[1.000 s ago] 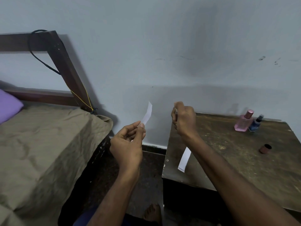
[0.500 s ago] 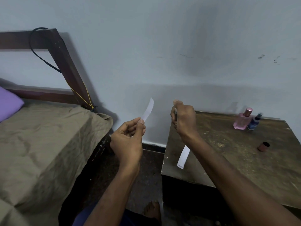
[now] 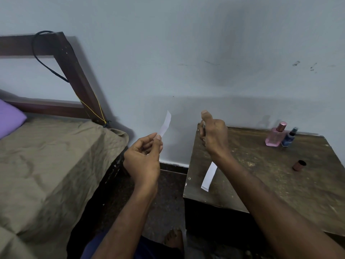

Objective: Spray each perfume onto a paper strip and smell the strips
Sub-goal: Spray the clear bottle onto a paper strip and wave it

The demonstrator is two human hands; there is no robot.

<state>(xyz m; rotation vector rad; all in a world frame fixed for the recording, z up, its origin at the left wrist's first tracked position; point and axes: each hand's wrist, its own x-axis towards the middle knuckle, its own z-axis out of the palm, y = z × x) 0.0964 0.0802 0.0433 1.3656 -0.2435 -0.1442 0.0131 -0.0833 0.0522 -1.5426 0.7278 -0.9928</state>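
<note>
Left hand (image 3: 142, 161) pinches an upright paper strip (image 3: 165, 124). Right hand (image 3: 214, 135) grips a small, mostly hidden spray bottle (image 3: 203, 126); contents unseen.

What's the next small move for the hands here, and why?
Probably press the sprayer: the right hand grips a small, mostly hidden bottle with the thumb raised on top, facing the paper strip that the left hand pinches upright. An uncapped cap lies on the table.

Small grey object in curled right hand (image 3: 214, 135) almost wholly hidden by fingers, unidentifiable; purple pillow (image 3: 9, 118) and olive-sheeted bed (image 3: 46, 165) cut by left edge; second white paper strip (image 3: 209, 175) partly behind forearm.
</note>
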